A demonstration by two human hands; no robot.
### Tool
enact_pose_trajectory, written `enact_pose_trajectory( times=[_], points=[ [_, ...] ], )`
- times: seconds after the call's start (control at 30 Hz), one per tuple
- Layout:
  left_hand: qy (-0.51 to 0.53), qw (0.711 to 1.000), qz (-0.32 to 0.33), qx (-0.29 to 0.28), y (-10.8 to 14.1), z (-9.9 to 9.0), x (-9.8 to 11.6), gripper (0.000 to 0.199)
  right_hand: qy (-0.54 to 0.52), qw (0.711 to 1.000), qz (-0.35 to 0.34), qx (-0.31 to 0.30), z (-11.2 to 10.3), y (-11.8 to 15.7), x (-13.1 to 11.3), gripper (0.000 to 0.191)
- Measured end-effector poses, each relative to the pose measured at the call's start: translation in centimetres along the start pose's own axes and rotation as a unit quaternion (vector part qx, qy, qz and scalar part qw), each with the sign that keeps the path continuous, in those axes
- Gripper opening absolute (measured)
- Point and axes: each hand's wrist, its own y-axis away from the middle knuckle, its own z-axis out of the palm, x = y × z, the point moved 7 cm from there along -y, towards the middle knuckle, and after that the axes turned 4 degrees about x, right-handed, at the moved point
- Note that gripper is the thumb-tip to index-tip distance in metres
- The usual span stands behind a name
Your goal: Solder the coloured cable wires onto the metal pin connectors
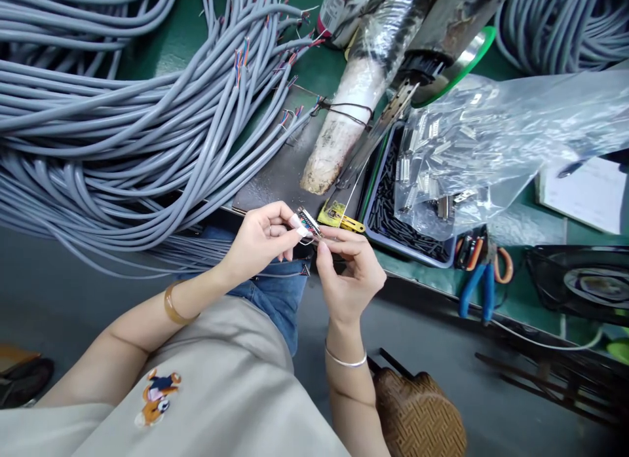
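Note:
Near the table's front edge, my left hand [263, 237] pinches a small multi-pin connector [309, 220] with coloured wires at its pins. White coverings show on its thumb and fingertip. Close on the right, my right hand [351, 270] has thumb and forefinger pressed together beside the connector's wires; the thin thing between them is too small to make out. Just behind the fingers lies a yellow piece [351, 222] on the bench. Beyond it a soldering iron tip and stand [378, 133] angle downward, next to a wrapped white tube [339, 126].
Bundles of grey cable [122, 116] with stripped ends cover the left. A bin of short black tubes [388, 215] stands at right, under a clear bag of connectors [447, 156]. Blue-handled pliers [479, 290] hang at the table edge. A woven-pattern stool [422, 418] is below.

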Motion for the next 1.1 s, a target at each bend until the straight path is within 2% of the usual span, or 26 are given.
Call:
enact_pose_trajectory(
  times=[0.17, 0.3, 0.7, 1.0, 1.1],
  points=[
    [0.012, 0.999, 0.032, 0.022, -0.8, 0.3, 0.5, 0.023, 0.058, 0.995, -0.081, 0.016, -0.1, -0.4, -0.9, 0.019],
    [0.01, 0.998, 0.063, 0.023, -1.2, 0.8, 1.2, 0.021, 0.073, 0.99, -0.113, 0.03, -0.1, -0.8, -1.3, 0.021],
    [-0.033, 0.99, 0.125, 0.049, -1.4, 1.3, 2.4, 0.014, 0.061, 0.991, -0.111, 0.039, -0.1, -1.9, -0.6, 0.02],
    [-0.053, 0.989, 0.131, 0.047, -1.4, 1.5, 3.0, 0.017, 0.087, 0.987, -0.128, 0.054, -0.3, -2.6, -1.3, 0.02],
    [-0.058, 0.992, 0.108, 0.038, -1.5, 1.4, 2.6, 0.019, 0.1, 0.983, -0.146, 0.047, -0.2, -2.2, -1.3, 0.021]
  ],
)
